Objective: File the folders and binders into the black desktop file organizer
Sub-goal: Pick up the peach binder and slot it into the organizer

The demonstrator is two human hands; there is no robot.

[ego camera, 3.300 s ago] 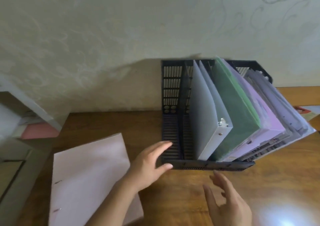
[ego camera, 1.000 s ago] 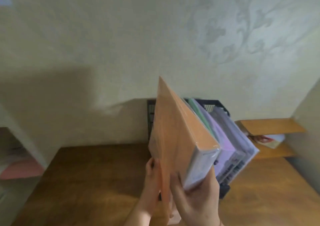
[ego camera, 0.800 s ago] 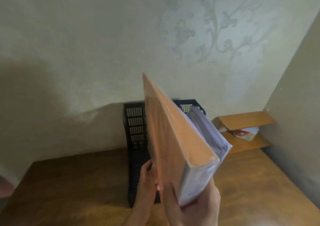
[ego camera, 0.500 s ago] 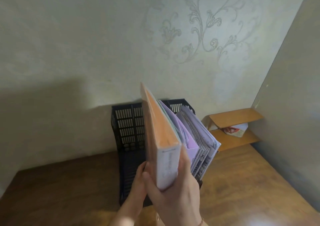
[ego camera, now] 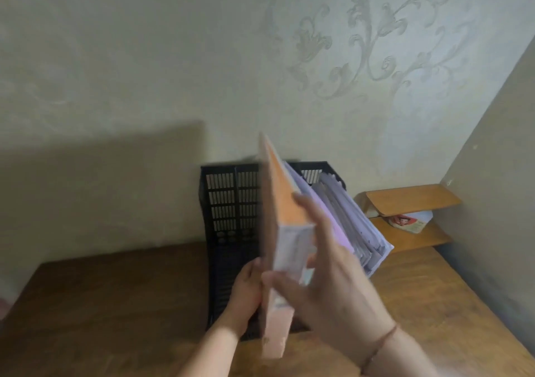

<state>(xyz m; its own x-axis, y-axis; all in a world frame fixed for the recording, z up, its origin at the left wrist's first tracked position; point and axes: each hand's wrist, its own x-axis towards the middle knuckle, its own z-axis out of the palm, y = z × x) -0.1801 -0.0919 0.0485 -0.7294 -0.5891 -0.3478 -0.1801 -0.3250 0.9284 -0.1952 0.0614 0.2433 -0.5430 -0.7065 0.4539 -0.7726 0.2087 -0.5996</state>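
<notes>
A black slatted file organizer (ego camera: 228, 203) stands on the wooden desk against the wall. Its right slots hold purple and white folders (ego camera: 347, 220) that lean right. An orange-and-pink binder (ego camera: 282, 206) stands upright over the organizer's middle, spine toward me. My left hand (ego camera: 246, 290) grips the binder's lower left face. My right hand (ego camera: 327, 272) wraps its right side, thumb across the spine and fingers spread up the orange cover. The organizer's left slots show bare. Its base behind the binder is hidden.
The wooden desk (ego camera: 115, 304) runs left and right of the organizer. A small wooden corner shelf (ego camera: 411, 200) with a printed packet (ego camera: 405, 222) under it sits at the right, where a side wall (ego camera: 498, 174) closes in.
The binder went from lying flat on the desk to upright in both hands. It has since dropped lower toward the organizer, and my right fingers have spread up its cover.
</notes>
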